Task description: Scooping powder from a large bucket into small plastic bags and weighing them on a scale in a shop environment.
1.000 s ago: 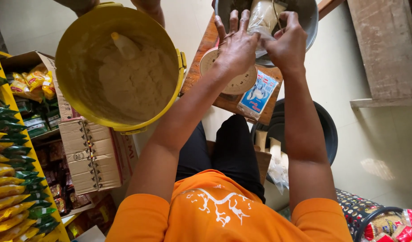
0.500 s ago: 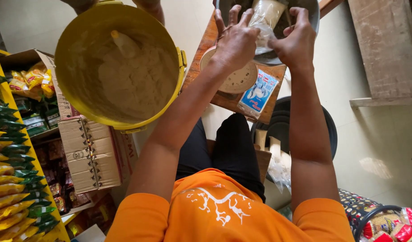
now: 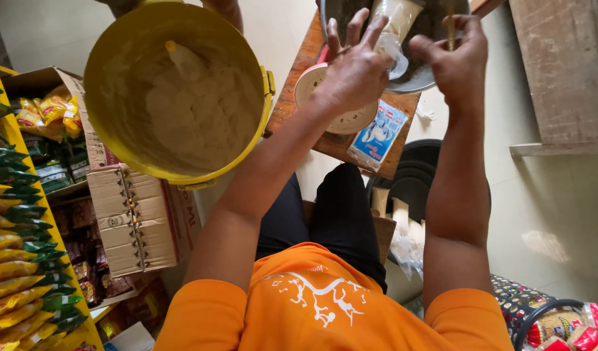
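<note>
**Hands and bag over the metal bowl**

My left hand (image 3: 354, 68): fingers spread, touching the clear plastic bag of white powder (image 3: 395, 26) standing in the metal bowl (image 3: 419, 75). My right hand (image 3: 458, 55): closed, pinching a thin stick (image 3: 450, 26) beside the bag. Round scale (image 3: 341, 117) and blue-white packet (image 3: 377, 135): on the wooden table (image 3: 299, 84). Yellow bucket (image 3: 175, 91) of flour: well left.

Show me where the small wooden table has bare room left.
Little: one bare strip of the wooden table between the yellow bucket and the round scale. Elsewhere the metal bowl, blue packet and both hands crowd it.
</note>
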